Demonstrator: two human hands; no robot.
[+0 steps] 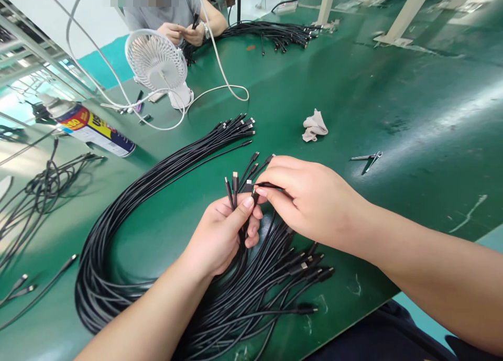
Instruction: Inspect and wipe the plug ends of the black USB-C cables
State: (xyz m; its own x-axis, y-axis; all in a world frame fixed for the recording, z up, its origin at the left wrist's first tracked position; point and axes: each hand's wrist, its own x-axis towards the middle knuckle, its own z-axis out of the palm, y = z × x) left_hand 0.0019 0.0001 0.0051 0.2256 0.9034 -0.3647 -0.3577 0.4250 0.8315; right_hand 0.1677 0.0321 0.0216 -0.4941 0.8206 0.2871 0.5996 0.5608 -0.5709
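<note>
Green and shiny, the table [424,115] carries pale scuffs near its close edge and whitish posts [328,4] at the far side. Across from me sits a person in a grey shirt [163,10], head blurred and cut off by the top edge. My left hand [223,225] is closed around a bunch of plugs [234,182], their cords partly hidden by my fingers. My right hand [318,193] pinches a thin dark piece [271,185] against one plug; whether it's a tool or cord, I can't tell. The black cables [94,245] lie in a big loop on the table, passing out of sight under my left forearm, with more ends spread below my right hand. Beyond are a white fan [157,62], a crumpled cloth [314,126] and a small metal clipper [369,161]. On the spray can [92,125] I read "US" on yellow; other print is too blurred.
</note>
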